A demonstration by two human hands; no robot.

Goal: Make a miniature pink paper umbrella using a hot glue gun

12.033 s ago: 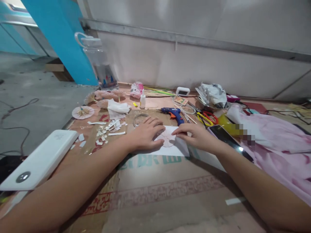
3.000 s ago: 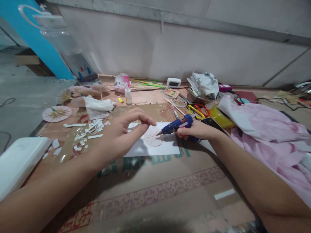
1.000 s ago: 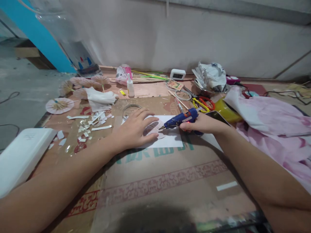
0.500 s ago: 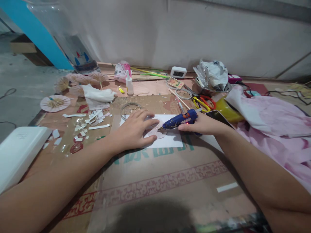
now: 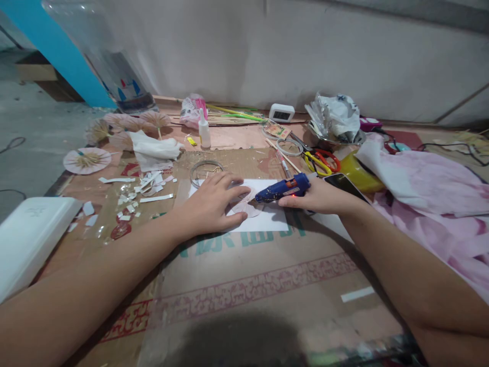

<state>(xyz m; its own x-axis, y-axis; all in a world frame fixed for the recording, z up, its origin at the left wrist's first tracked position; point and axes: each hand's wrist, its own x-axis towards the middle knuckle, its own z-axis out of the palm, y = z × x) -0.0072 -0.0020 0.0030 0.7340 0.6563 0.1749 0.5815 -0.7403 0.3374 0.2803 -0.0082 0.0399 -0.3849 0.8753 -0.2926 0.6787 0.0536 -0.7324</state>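
A blue hot glue gun [image 5: 281, 188] is in my right hand [image 5: 319, 195], its tip pointing left, with a small red light showing. The tip is over or against a pale pink round piece [image 5: 250, 209], partly hidden by my fingers. This piece lies on a white sheet of paper [image 5: 273, 221]. My left hand [image 5: 216, 204] rests on the sheet and the pink piece with fingers spread and thumb apart, holding nothing between them. Just behind my left hand sits a ring of clear tubing [image 5: 194, 173] with thin sticks by it.
Flattened cardboard [image 5: 244, 285] lies under the paper. Paper scraps [image 5: 151, 183] and small pink paper umbrellas [image 5: 87, 160] are on the left, near a white box-like object [image 5: 34, 239]. Scissors [image 5: 319, 163], a phone [image 5: 344, 184] and pink cloth [image 5: 431, 204] are on the right. A glue bottle [image 5: 204, 132] stands behind.
The glue gun's tip has shifted very slightly over the pink piece. My left hand stays in place with its fingers spread.
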